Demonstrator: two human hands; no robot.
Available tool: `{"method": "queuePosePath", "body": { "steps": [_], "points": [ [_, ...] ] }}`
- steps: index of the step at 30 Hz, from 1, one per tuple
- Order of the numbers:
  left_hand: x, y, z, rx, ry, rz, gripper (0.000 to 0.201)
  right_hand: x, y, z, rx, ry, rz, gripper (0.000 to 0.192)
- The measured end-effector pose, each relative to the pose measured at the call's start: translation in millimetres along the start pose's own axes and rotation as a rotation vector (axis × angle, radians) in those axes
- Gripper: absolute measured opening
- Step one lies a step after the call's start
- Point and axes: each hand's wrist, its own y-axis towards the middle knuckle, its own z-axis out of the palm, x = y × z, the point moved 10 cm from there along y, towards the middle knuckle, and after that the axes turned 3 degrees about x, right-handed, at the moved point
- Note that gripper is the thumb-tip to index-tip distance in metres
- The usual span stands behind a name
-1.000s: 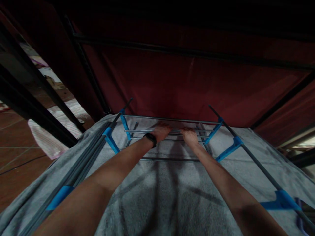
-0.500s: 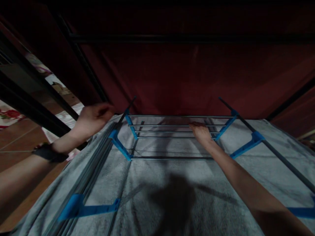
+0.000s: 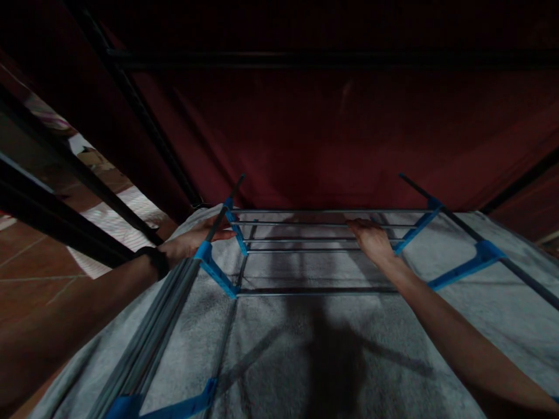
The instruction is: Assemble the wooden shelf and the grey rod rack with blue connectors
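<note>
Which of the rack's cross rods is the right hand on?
The right hand rests on the second rod from the far end; the nearest rod is untouched.

A grey terry towel [image 3: 305, 349] lies over the metal-railed drying rack with blue plastic brackets [image 3: 323, 238], filling the lower frame. The left hand [image 3: 192, 241] sits at the rack's left edge, the right hand [image 3: 373, 238] right of centre on the rails. A dark red fabric wall [image 3: 332, 134] stands behind, across the upper frame.
</note>
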Motion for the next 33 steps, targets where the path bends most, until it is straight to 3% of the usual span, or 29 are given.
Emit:
{"method": "queuePosePath", "body": {
  "steps": [3,8,16,23,27,33],
  "points": [
    [17,11,0.1,0.079,-0.106,-0.076,0.067,2,-3,-5,-0.019,-0.005,-0.003,0.042],
    [45,27,-4.7,0.111,-0.267,-0.138,0.059,4,-6,-10,-0.03,-0.02,-0.035,0.041],
    [30,20,3.1,0.048,-0.377,-0.136,0.055,5,-6,-10,-0.051,-0.025,-0.043,0.04],
    [33,19,2.5,0.0,-0.376,-0.153,0.054,12,-2,-12,-0.051,0.034,-0.035,0.039],
    [29,15,2.0,-0.035,-0.365,-0.155,0.054,60,9,-23,-0.064,0.131,-0.146,0.043],
    [28,13,3.5,-0.041,-0.359,-0.184,0.057,186,42,-36,-0.016,0.26,-0.433,0.041]
  ]
}}
